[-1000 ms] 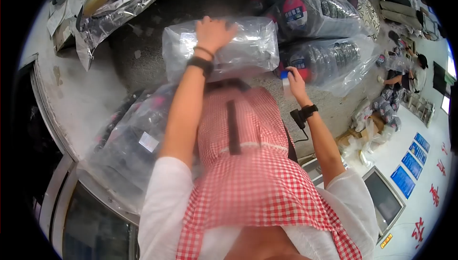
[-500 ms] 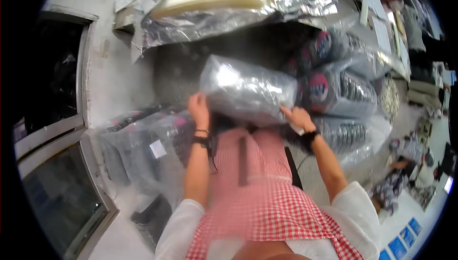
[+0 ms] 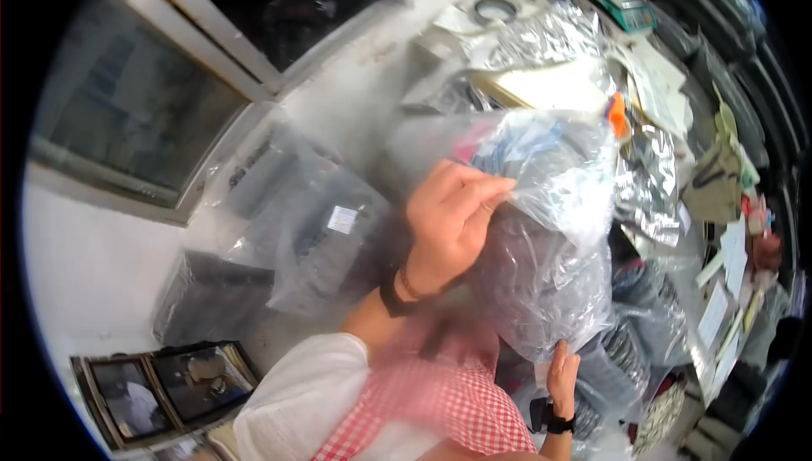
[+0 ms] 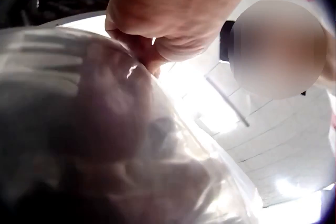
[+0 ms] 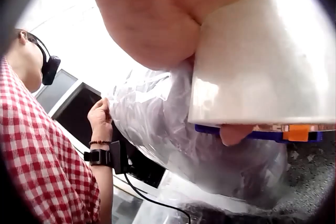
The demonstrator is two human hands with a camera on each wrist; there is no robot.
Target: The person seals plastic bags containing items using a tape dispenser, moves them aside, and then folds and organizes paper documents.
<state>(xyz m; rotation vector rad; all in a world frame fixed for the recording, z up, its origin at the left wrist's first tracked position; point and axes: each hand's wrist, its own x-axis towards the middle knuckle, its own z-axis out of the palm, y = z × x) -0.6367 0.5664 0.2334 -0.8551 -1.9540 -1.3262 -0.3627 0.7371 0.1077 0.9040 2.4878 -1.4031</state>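
A large clear plastic bag (image 3: 550, 275) full of dark packed goods is lifted in front of the apron, tilted, with pink and blue showing at its upper end. My left hand (image 3: 452, 220) pinches the bag's plastic between thumb and fingers. The left wrist view has this hand (image 4: 173, 19) at the film's edge, with the bag (image 4: 105, 124) bulging below it. Low at the bag's other end is my right hand (image 3: 562, 376). Seen from the right wrist, it grips a packing tape dispenser (image 5: 257, 61) with a wide, shiny roll and blue and orange parts along its edge.
Another filled clear bag (image 3: 313, 216) with a white label stands by the wall, beside a dark wrapped bundle (image 3: 211, 296). Behind the held bag is a foil-covered table (image 3: 550, 38) with a scale (image 3: 622, 4). More bagged goods (image 3: 626, 347) lie at the right.
The bag has come up from low in front of the apron and turned steeply. My left hand has moved to a pinch on its plastic. The view has swung left toward the window and wall.
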